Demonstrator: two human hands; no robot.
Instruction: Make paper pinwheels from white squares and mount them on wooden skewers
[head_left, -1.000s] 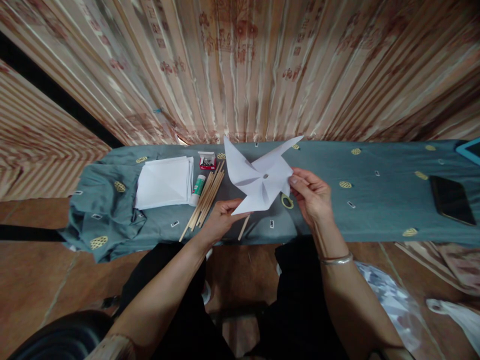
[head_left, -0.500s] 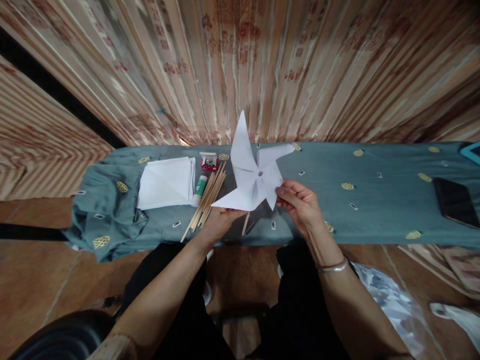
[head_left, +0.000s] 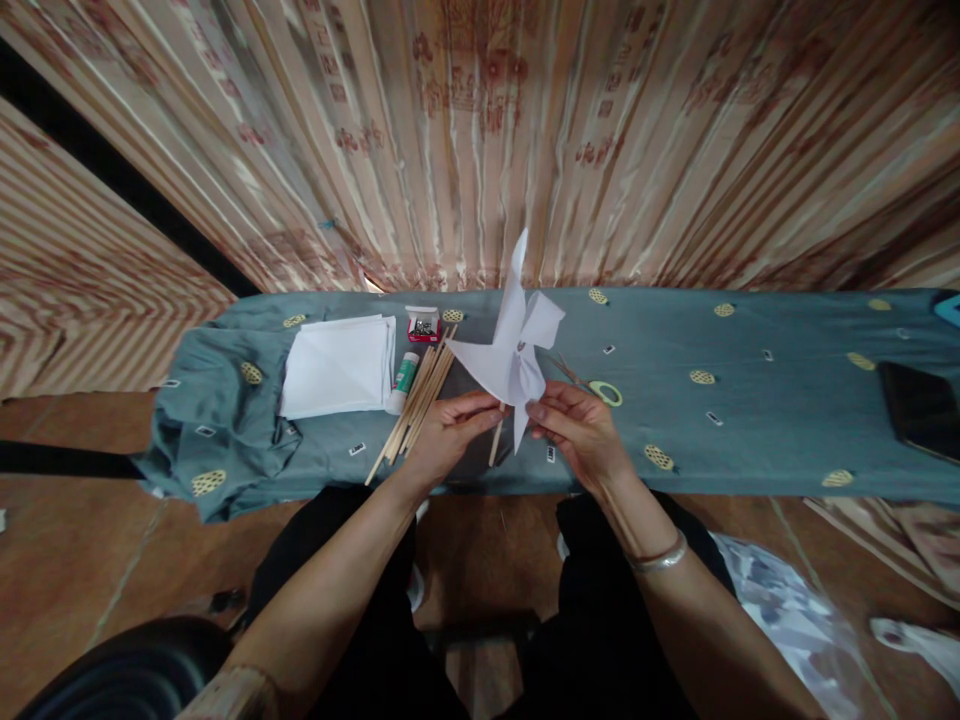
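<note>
A white paper pinwheel (head_left: pixel 491 370) with pointed blades and a small metal pin at its centre is raised over the table, turned partly side-on. A thin wooden stick (head_left: pixel 495 445) shows beneath it. My left hand (head_left: pixel 450 430) is closed on the pinwheel's lower left side, where the stick comes down; the exact grip is partly hidden. Thumb and fingers of my right hand (head_left: pixel 581 430) pinch the lower right of the pinwheel, by a downward-pointing blade. Just past my right fingers lie scissors (head_left: pixel 604 392) with pale green handles.
Left on the cloth-covered table (head_left: pixel 787 420) lie a stack of white paper (head_left: pixel 337 367), a glue stick (head_left: pixel 405 382), several wooden sticks (head_left: pixel 420 395) and a small red box of pins (head_left: pixel 424 326). A dark phone (head_left: pixel 922 410) lies far right. A curtain (head_left: pixel 480 150) hangs behind.
The pinwheel has turned from facing me to nearly side-on. My right hand has moved a little left and down, closer to my left hand, and the scissors have come into sight.
</note>
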